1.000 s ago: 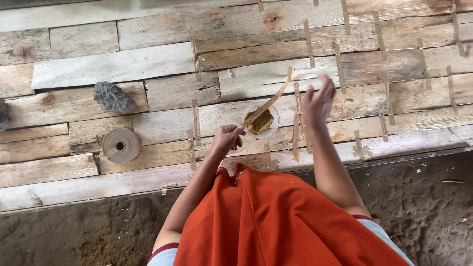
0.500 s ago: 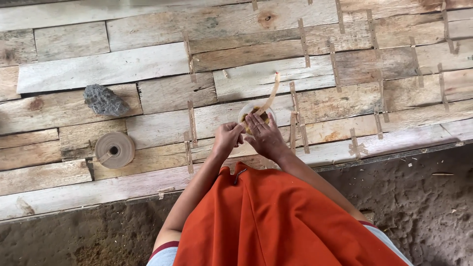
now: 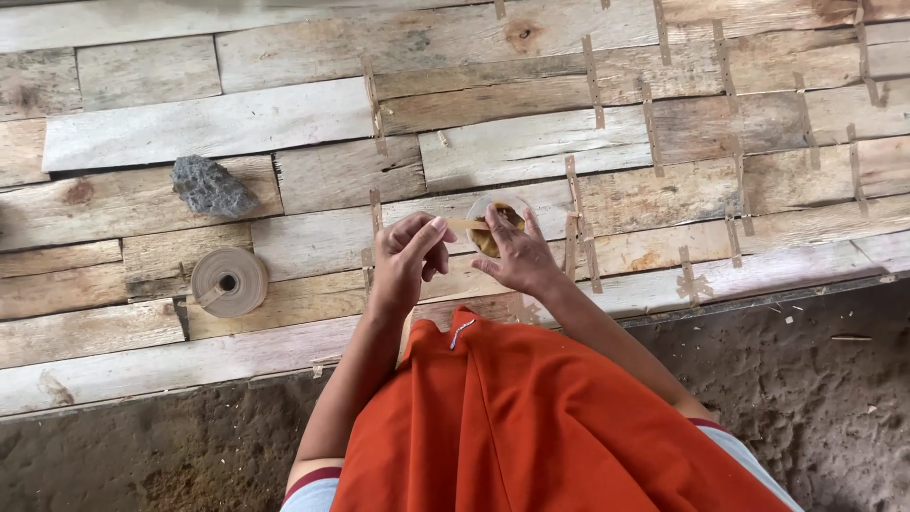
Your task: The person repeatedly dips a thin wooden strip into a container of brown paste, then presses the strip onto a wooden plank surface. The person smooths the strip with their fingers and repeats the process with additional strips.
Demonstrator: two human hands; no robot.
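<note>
From the head camera, both hands meet near the middle of the frame over a wall of patched wooden boards. The left hand pinches the near end of a thin tan strip, thumb and fingers together on it. The right hand rests with fingers spread over a small round container of brownish paste, partly hiding it; whether it grips the strip I cannot tell. To the left sits a roll of tan tape, and above it a grey stone. Short strips are stuck over the board joints at right. An orange garment fills the lower centre, dark earth beside it.
</note>
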